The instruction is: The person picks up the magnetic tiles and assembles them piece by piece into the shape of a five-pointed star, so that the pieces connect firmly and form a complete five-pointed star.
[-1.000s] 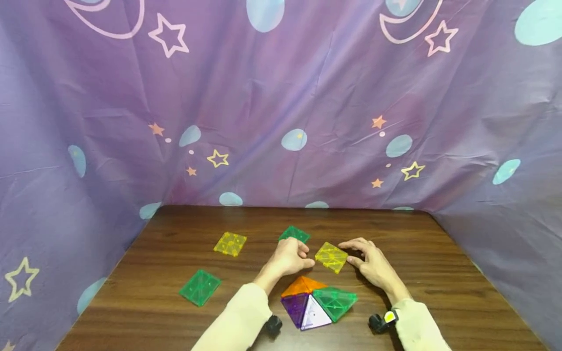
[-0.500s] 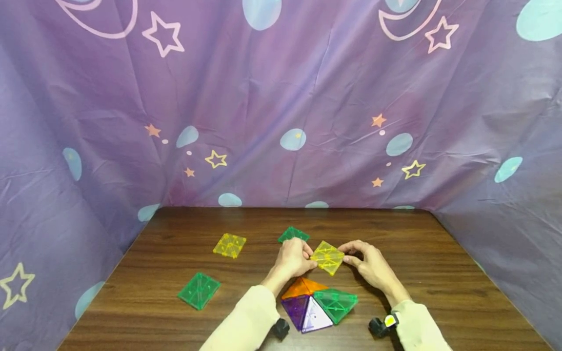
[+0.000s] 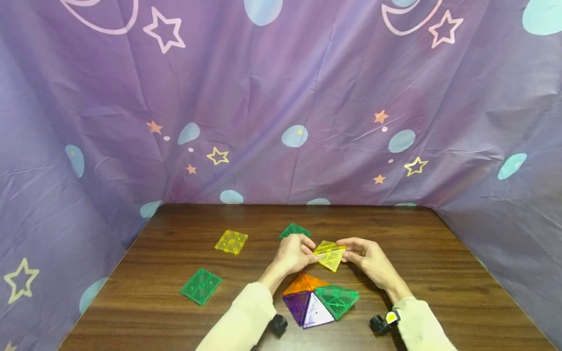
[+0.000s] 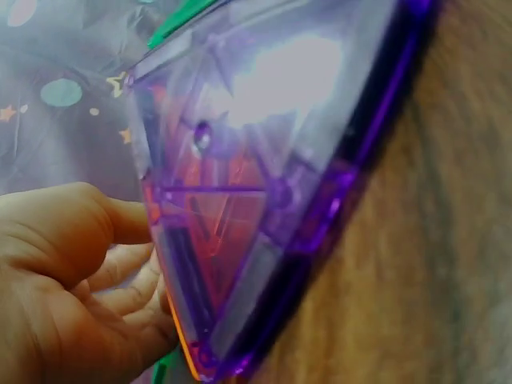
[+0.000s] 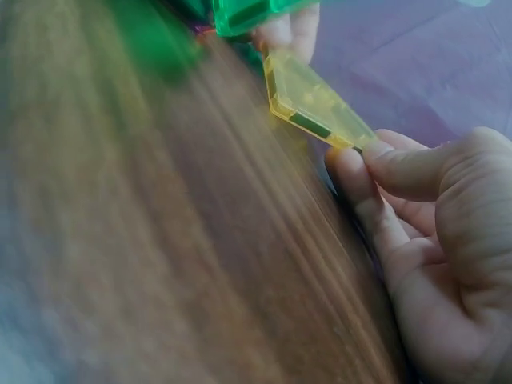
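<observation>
Two yellow triangular magnetic tiles [image 3: 329, 255], joined edge to edge, are folded along their shared seam. My left hand [image 3: 293, 253] pinches their left corner, while my right hand [image 3: 370, 262] pinches the right one. The right wrist view shows the right thumb and forefinger on a yellow corner [image 5: 320, 104], with left fingertips at the opposite end. Nearer me is a fan of joined tiles: orange [image 3: 304, 284], purple [image 3: 296, 307], a glare-whitened one [image 3: 317, 313] and green [image 3: 337, 301]. A purple tile [image 4: 240, 152] blocks much of the left wrist view.
Behind my left hand lies a green tile piece [image 3: 295, 229], partly covered. A yellow square [image 3: 231, 242] and a green square [image 3: 201, 286] lie to the left on the wooden table [image 3: 145, 312]. A purple patterned curtain [image 3: 246, 107] hangs behind and around it.
My left hand has moved right and taken the yellow tiles' left corner. My right hand has closed on the other corner. The yellow piece, flat before, now bends along its seam.
</observation>
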`<state>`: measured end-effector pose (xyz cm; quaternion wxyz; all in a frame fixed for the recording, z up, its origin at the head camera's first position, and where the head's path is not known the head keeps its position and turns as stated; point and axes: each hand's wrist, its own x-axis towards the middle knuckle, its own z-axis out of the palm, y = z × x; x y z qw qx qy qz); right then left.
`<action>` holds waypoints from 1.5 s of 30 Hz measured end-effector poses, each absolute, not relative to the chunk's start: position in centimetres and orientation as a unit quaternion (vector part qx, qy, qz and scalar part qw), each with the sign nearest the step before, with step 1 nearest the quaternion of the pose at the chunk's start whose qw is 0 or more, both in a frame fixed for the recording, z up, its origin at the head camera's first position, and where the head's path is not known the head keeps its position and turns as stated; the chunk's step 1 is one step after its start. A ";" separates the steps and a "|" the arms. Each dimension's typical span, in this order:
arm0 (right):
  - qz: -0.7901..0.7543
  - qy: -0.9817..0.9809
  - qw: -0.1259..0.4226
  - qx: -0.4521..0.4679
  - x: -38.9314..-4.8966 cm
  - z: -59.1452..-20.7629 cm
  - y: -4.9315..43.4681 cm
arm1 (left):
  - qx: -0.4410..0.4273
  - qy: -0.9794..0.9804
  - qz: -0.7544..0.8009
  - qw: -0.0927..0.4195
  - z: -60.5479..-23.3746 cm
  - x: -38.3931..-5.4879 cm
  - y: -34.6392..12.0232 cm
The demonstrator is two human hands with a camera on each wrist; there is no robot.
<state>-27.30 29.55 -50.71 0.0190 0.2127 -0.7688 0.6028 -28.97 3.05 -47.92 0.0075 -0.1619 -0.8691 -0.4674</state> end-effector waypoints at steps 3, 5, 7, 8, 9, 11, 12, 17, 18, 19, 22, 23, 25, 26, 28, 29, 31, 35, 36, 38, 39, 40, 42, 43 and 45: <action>0.615 -0.762 0.009 0.204 -27.4 -50.9 29.8 | -0.157 -0.848 -0.506 -0.001 -47.0 -28.4 2.9; 0.616 -0.762 0.005 0.198 -27.5 -51.0 29.8 | -0.160 -0.839 -0.521 0.006 -46.9 -28.3 3.0; 0.609 -0.770 0.004 0.192 -27.5 -51.1 29.8 | -0.166 -0.828 -0.535 0.008 -46.9 -28.5 2.9; 0.605 -0.772 0.001 0.192 -27.5 -51.1 29.9 | -0.168 -0.825 -0.540 0.008 -46.9 -28.5 2.9; 0.602 -0.775 -0.001 0.191 -27.5 -51.1 29.9 | -0.169 -0.821 -0.546 0.006 -46.9 -28.6 2.9; 0.595 -0.781 -0.005 0.192 -27.5 -51.0 30.0 | -0.169 -0.814 -0.556 0.003 -46.9 -28.6 2.8; 0.593 -0.782 -0.007 0.192 -27.5 -50.9 30.1 | -0.168 -0.812 -0.559 0.001 -46.9 -28.6 2.8; 0.603 -0.778 -0.007 0.178 -27.6 -50.7 30.2 | -0.155 -0.801 -0.579 -0.009 -46.9 -28.6 2.8; 0.611 -0.773 -0.006 0.168 -27.6 -50.6 30.2 | -0.151 -0.797 -0.585 -0.011 -46.9 -28.6 2.8; 0.619 -0.769 -0.005 0.158 -27.7 -50.6 30.1 | -0.149 -0.794 -0.589 -0.014 -46.8 -28.6 2.8; 0.641 -0.756 -0.003 0.131 -27.8 -50.6 30.0 | -0.141 -0.788 -0.600 -0.023 -46.8 -28.6 2.9; 0.646 -0.753 -0.003 0.126 -27.8 -50.6 30.0 | -0.139 -0.788 -0.600 -0.027 -46.8 -28.6 2.9; 0.643 -0.756 -0.001 0.125 -27.8 -50.7 30.0 | -0.134 -0.788 -0.600 -0.034 -46.9 -28.5 2.9; 0.638 -0.760 0.000 0.127 -27.8 -50.7 30.0 | -0.132 -0.789 -0.599 -0.039 -47.0 -28.5 2.9; 0.622 -0.772 0.004 0.131 -27.7 -50.8 30.1 | -0.128 -0.790 -0.598 -0.045 -47.1 -28.4 2.8; 0.615 -0.777 0.005 0.133 -27.7 -50.8 30.1 | -0.128 -0.790 -0.598 -0.048 -47.2 -28.4 2.8; 0.606 -0.784 0.006 0.136 -27.7 -50.9 30.2 | -0.129 -0.790 -0.597 -0.051 -47.3 -28.3 2.7; 0.607 -0.782 -0.002 0.142 -27.6 -50.9 30.4 | -0.134 -0.785 -0.603 -0.048 -47.3 -28.2 2.5; 0.609 -0.780 -0.004 0.143 -27.6 -50.9 30.4 | -0.135 -0.784 -0.604 -0.047 -47.3 -28.2 2.5; 0.611 -0.778 -0.006 0.143 -27.6 -50.9 30.4 | -0.135 -0.781 -0.608 -0.047 -47.3 -28.2 2.4; 0.613 -0.777 -0.007 0.142 -27.6 -50.9 30.4 | -0.136 -0.780 -0.609 -0.049 -47.3 -28.2 2.4; 0.613 -0.777 -0.007 0.141 -27.7 -50.9 30.4 | -0.136 -0.778 -0.612 -0.052 -47.3 -28.2 2.4; 0.613 -0.777 -0.008 0.142 -27.7 -50.8 30.4 | -0.133 -0.771 -0.619 -0.061 -47.3 -28.2 2.4; 0.614 -0.776 -0.009 0.142 -27.7 -50.8 30.4 | -0.131 -0.769 -0.622 -0.065 -47.3 -28.2 2.4; 0.616 -0.774 -0.012 0.142 -27.7 -50.7 30.4 | -0.131 -0.764 -0.628 -0.071 -47.4 -28.2 2.5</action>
